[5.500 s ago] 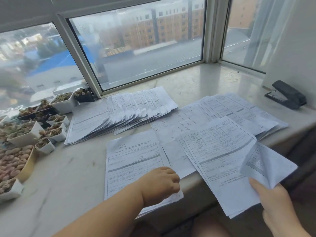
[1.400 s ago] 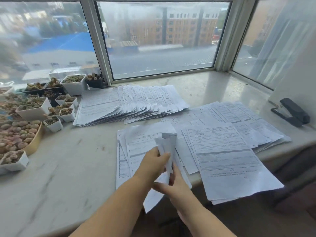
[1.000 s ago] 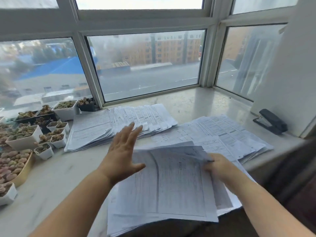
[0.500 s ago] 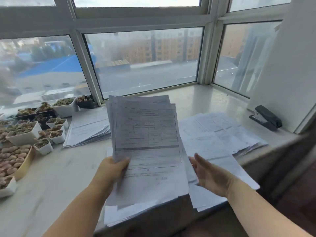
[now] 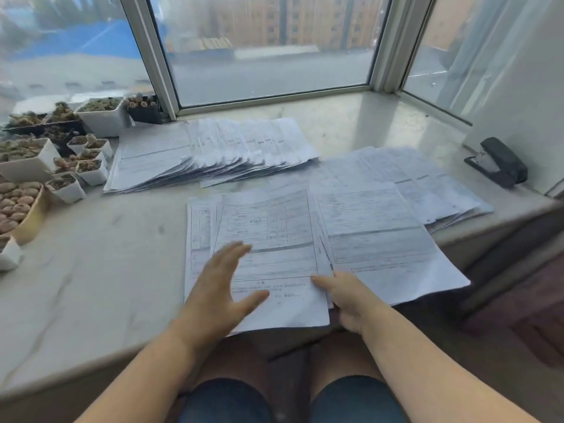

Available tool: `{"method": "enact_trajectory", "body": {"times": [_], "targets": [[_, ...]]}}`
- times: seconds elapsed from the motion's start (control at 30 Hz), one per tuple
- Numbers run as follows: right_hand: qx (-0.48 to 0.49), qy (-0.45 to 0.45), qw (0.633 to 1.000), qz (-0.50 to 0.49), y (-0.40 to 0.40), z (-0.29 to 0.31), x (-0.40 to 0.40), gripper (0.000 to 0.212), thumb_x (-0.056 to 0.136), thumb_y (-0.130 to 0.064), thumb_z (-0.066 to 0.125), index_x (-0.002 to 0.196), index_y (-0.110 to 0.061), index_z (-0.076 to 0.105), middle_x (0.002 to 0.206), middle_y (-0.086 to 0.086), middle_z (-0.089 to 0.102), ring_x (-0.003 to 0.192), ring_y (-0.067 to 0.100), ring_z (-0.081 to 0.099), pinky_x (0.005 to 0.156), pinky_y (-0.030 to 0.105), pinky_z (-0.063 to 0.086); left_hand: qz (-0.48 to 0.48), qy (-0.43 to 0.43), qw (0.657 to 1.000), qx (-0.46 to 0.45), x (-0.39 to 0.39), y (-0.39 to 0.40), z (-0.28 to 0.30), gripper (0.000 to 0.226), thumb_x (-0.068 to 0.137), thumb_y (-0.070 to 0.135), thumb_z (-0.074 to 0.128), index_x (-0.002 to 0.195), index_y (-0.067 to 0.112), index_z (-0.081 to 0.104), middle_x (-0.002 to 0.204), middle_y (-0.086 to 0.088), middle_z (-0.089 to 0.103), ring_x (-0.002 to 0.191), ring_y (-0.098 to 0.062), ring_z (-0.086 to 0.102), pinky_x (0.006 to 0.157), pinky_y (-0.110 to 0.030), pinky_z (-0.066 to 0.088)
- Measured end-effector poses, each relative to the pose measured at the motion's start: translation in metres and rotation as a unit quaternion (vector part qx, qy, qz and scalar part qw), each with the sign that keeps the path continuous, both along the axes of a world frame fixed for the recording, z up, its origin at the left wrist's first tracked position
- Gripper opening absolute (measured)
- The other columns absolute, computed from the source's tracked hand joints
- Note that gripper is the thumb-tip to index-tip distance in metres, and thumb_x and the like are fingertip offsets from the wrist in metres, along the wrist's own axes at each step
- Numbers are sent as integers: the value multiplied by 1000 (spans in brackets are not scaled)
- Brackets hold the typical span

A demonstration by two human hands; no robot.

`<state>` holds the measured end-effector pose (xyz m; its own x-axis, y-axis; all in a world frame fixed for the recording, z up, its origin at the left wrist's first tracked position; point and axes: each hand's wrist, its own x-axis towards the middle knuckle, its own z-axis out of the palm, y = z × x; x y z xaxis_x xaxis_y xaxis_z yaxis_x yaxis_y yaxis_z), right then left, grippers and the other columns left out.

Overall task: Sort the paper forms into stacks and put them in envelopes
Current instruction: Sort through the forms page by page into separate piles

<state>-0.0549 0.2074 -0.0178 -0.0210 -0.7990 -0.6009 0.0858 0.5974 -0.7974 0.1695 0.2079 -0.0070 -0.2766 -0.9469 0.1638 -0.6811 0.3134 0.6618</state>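
A near stack of printed forms lies flat on the marble windowsill, overhanging its front edge. My left hand lies spread flat on the stack's lower left, fingers straight. My right hand holds the stack's lower right edge, thumb on top, the fingers hidden below the paper. A second pile of forms sits just to the right, and a fanned pile lies farther back by the window.
Small white pots of succulents crowd the sill's left end. A black stapler stands at the far right by the wall. The window frame runs along the back. My knees are below the sill's edge.
The stack that both hands held upright half a second ago now lies flat on the sill. My left hand has let go and spread on top; my right hand stays at its right edge.
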Motion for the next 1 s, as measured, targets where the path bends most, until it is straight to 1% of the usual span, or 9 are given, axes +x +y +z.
{"method": "enact_trajectory", "body": {"times": [0.1,0.17,0.23,0.33,0.43,0.57,0.67,0.8,1.0], "targets": [[41,0,999,19,3,-7,1,30,98,-27,56,117,-6,68,107,5,74,109,25,65,107,47,42,-121,-81,989,15,-8,18,-36,69,68,68,54,131,39,49,143,23,29,133,3,24,113,-22,19],[46,-17,999,1,6,-7,-4,33,98,-33,54,114,-9,69,105,5,75,104,25,68,101,48,49,-107,-52,993,19,-11,24,-49,59,70,57,54,124,33,57,135,22,37,126,-3,35,110,-25,29],[43,-42,998,-12,11,-9,-13,28,101,-27,50,109,-9,70,101,9,75,92,25,71,82,42,59,-86,-36,995,29,-13,26,-55,55,69,50,50,120,32,61,131,23,37,124,-7,39,106,-22,27],[47,-59,997,-4,20,-13,-22,25,101,-18,48,110,-4,68,96,11,75,73,21,71,59,29,59,-67,0,997,33,-14,26,-59,46,68,51,51,109,37,67,129,24,43,120,-6,43,106,-24,25],[50,-69,996,-15,26,-16,-25,20,100,-14,50,107,-2,65,86,9,74,68,20,71,53,27,57,-50,61,996,50,-15,27,-58,36,74,55,50,103,43,68,124,32,47,120,10,42,107,-21,27],[42,-80,996,-9,29,-13,-27,14,98,-11,53,97,-3,64,77,8,73,66,21,71,51,25,57,12,144,989,16,-21,23,-44,35,89,48,46,99,27,73,109,23,65,107,2,58,92,-22,45],[34,-81,996,-8,30,-11,-26,11,96,-12,55,93,-5,64,74,7,72,64,20,70,50,23,56,24,84,994,-70,-36,16,-34,35,91,37,45,104,19,73,109,13,69,102,-4,61,88,-15,45],[36,-83,996,-15,32,-10,-22,13,97,-12,55,100,-2,63,71,8,71,60,19,70,48,23,56,-50,-69,992,-95,-56,12,-42,34,86,29,42,97,17,72,102,3,69,91,-18,66,78,-25,51],[36,-90,995,-5,35,-9,-23,22,98,-15,52,96,-5,71,83,13,74,62,19,70,50,23,56,-101,-85,987,-86,-48,16,-53,38,79,46,56,104,18,66,111,3,64,100,-12,55,86,-19,39]]}}
